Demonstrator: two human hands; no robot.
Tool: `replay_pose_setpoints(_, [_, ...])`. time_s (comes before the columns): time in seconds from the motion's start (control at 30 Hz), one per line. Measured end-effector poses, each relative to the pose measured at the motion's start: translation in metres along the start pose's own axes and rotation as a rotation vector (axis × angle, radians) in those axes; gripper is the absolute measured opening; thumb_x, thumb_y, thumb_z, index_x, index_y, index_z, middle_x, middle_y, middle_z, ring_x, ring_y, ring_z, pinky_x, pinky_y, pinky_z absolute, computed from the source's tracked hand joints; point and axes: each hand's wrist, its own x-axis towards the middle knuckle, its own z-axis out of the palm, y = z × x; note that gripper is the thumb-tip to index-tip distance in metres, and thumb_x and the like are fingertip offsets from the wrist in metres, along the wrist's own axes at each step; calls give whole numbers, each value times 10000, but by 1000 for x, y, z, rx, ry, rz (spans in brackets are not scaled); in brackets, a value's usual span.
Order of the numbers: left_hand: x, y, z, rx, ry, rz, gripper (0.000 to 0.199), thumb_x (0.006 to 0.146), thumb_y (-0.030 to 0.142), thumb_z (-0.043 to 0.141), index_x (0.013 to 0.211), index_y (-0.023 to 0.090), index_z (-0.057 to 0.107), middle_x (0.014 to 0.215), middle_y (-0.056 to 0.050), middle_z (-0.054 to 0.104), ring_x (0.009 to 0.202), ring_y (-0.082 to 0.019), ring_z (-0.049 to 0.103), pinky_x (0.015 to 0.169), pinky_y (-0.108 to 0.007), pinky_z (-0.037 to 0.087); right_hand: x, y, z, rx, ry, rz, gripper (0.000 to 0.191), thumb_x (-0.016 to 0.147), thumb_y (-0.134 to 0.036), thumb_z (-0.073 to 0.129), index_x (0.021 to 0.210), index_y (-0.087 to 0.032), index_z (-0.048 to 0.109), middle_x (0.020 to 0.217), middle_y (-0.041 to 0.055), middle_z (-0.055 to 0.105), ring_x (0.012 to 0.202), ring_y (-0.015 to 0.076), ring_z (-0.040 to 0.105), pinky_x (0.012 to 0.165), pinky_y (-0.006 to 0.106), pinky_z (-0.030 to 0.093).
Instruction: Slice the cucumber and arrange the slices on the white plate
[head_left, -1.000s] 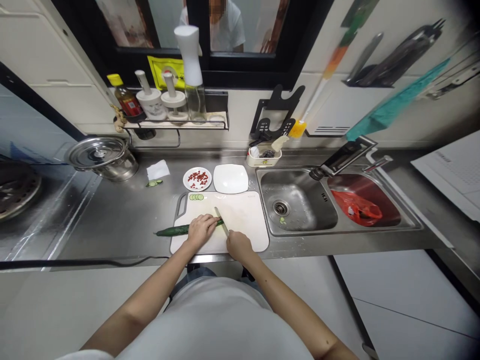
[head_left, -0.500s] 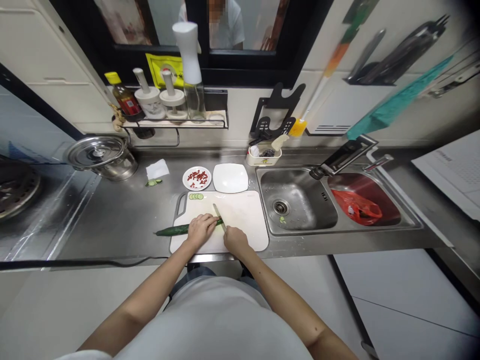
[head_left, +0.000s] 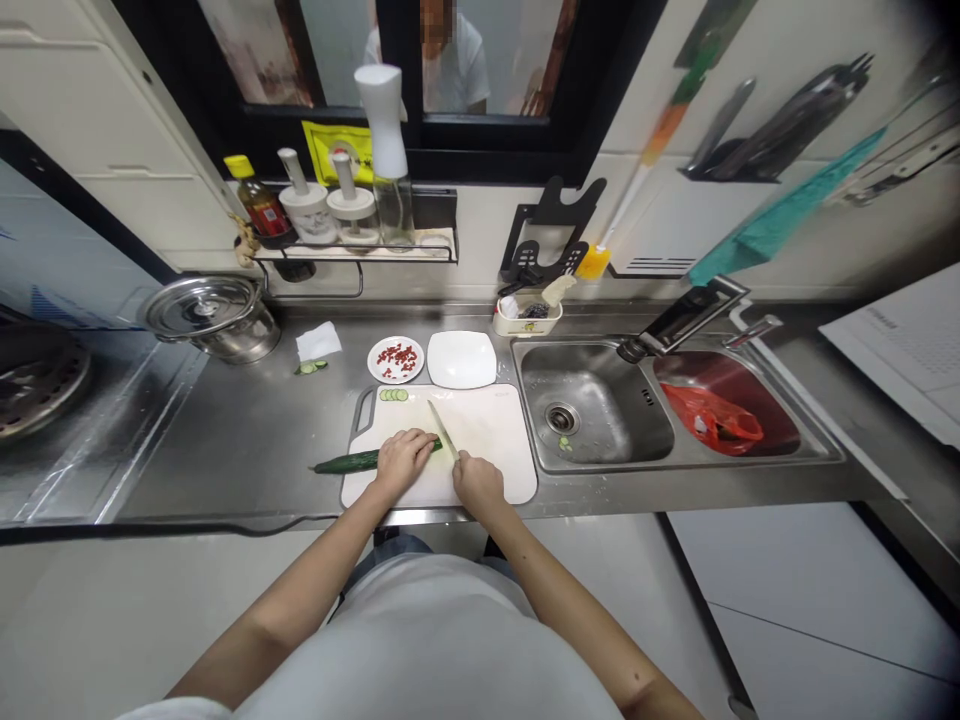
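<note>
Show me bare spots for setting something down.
Widest: counter left of the cutting board, in front of the pot, though the cucumber juts in. Between knife and sink, the board's far right corner is bare. Crowded: mid-board, round left hand and right hand; beyond, the plate of red pieces beside the square plate.

One cucumber (head_left: pixel 349 463), two plates (head_left: pixel 461 360)

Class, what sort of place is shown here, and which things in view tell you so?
A kitchen, probably a home one: a double sink set into a metal counter, a lidded metal pot, and a cutting board with a cucumber lying across its left edge.
</note>
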Motion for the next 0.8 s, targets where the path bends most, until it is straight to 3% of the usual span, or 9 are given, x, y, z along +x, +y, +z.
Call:
replay_pose_setpoints(0.27, [2,-6,6,30,12,-44,271,940,361,459,1023,266,699,1019,-40,678,943,-179,587,788,-285,415,-17,17,2,-104,77,15,424,970,-214,344,1380,-260,444,959,113,678,878,197,649,725,279,435])
replay_pose_setpoints(0.43, [4,-8,4,93,-30,-93,289,928,370,456,925,224,706,978,-67,677,908,-204,604,764,-304,433,-22,21,7,-83,121,5,459,959,-239,397,1416,-281,418,981,105,663,885,199,628,747,289,425])
replay_pose_setpoints(0.53, [4,-12,5,33,-27,-103,288,927,338,445,973,204,696,1005,-82,683,941,-214,612,811,-319,453,-24,23,10,-58,122,6,466,943,-253,435,1409,-268,431,980,96,658,898,200,618,753,286,415])
replay_pose_setpoints(0.63, [7,-19,3,-141,99,-136,350,955,302,366,1116,185,653,1130,-90,671,1060,-205,597,925,-331,446,-26,26,11,-53,118,27,476,931,-261,458,1407,-267,430,994,90,655,915,202,605,763,287,401])
replay_pose_setpoints(0.73, [14,-23,-8,-303,279,-254,412,970,353,327,1225,176,597,1230,-96,635,1129,-202,579,985,-345,433,-27,30,8,-78,112,19,477,929,-244,449,1405,-272,429,999,90,651,921,205,591,778,295,382])
replay_pose_setpoints(0.8, [21,-21,-19,-342,285,-251,421,937,412,413,1244,185,589,1250,-97,625,1128,-219,580,986,-364,436,-28,31,6,-102,113,-10,494,910,-219,469,1400,-266,436,1005,94,646,933,211,578,791,301,368])
